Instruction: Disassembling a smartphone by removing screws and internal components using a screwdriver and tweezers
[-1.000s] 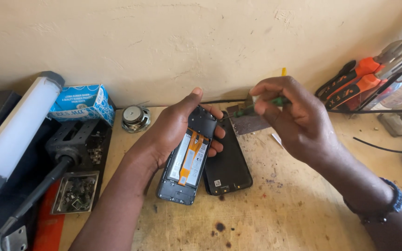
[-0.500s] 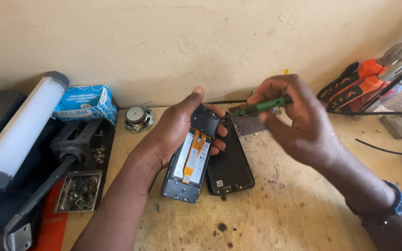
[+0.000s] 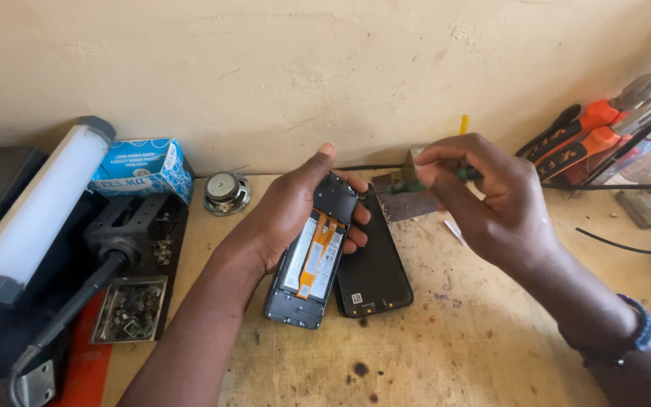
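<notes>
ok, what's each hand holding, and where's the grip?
Left hand holds the opened phone, grip around its upper part, thumb on one long edge, fingers on the other. Right hand holds a green-handled tool, pinched at the handle by the fingertips.

Scuffed, stained wooden bench (image 3: 446, 354); matt black plastic back cover (image 3: 373, 265) at 3 o'clock of the opened phone (image 3: 312, 260); rough plaster wall (image 3: 265, 68).

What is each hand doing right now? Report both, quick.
Left hand: closed around the opened phone, tilting it up off the table.
Right hand: pinched shut on a green-handled tool.
</notes>
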